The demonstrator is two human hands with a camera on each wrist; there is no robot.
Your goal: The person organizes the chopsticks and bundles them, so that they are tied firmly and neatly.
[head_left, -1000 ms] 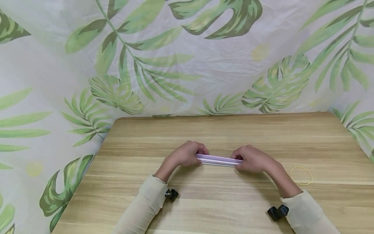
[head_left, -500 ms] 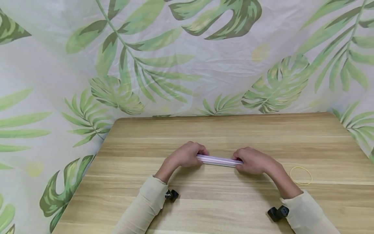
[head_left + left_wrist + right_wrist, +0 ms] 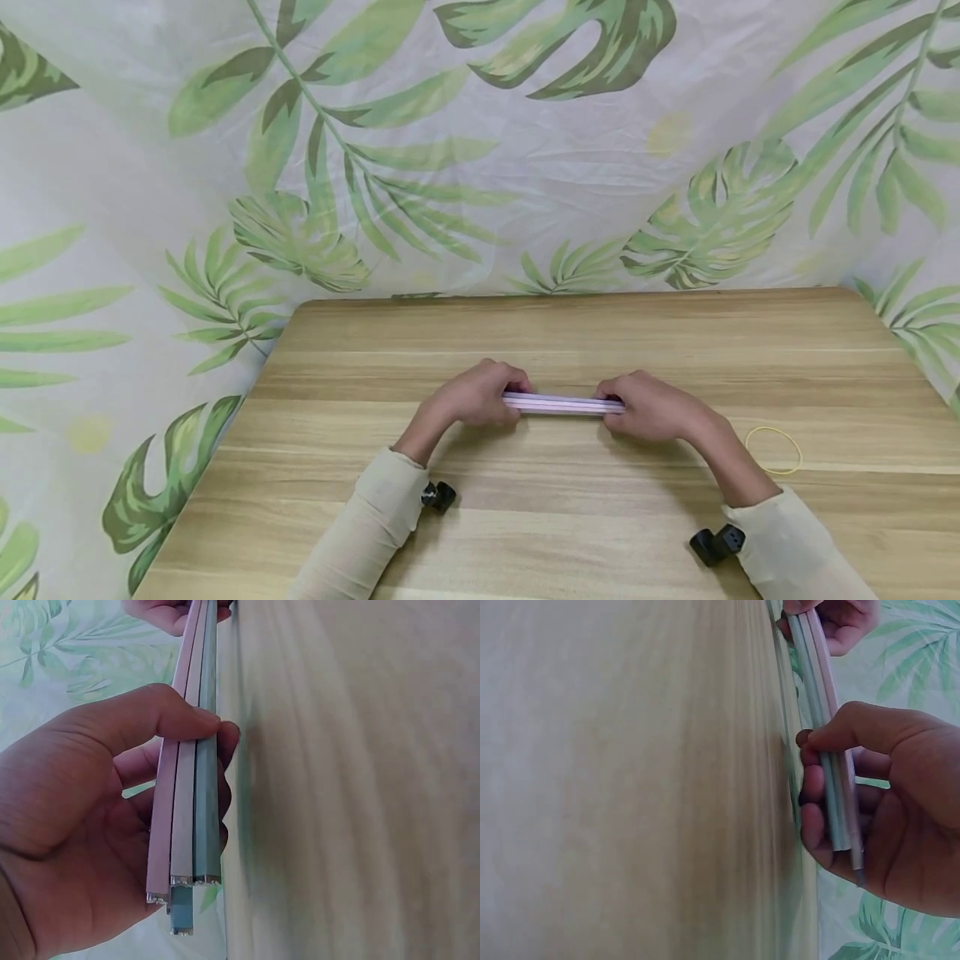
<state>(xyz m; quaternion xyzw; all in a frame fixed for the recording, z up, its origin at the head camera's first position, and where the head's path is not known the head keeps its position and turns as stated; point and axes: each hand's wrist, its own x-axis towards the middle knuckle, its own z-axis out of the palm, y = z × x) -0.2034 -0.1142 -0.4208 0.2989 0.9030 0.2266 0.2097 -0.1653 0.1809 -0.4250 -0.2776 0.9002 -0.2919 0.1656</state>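
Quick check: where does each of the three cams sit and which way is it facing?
Head: worn high, looks forward and down at the wooden table; shows both sleeves, left hand and right hand gripping a bundle of pencils, a rubber band lying to the right.
Left wrist: looks along the palm; shows the left hand curled round the pencils' blunt ends.
Right wrist: looks along the palm; shows the right hand curled round their other ends.
Shared: both wrist views show the same pencils, the table and the opposite hand at the top.

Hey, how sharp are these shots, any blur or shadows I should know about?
Head view: sharp, evenly lit, soft shadows under both forearms on the table. Left wrist view: bundle of sticks crisp, tabletop smeared. Right wrist view: softer overall, tabletop blurred.
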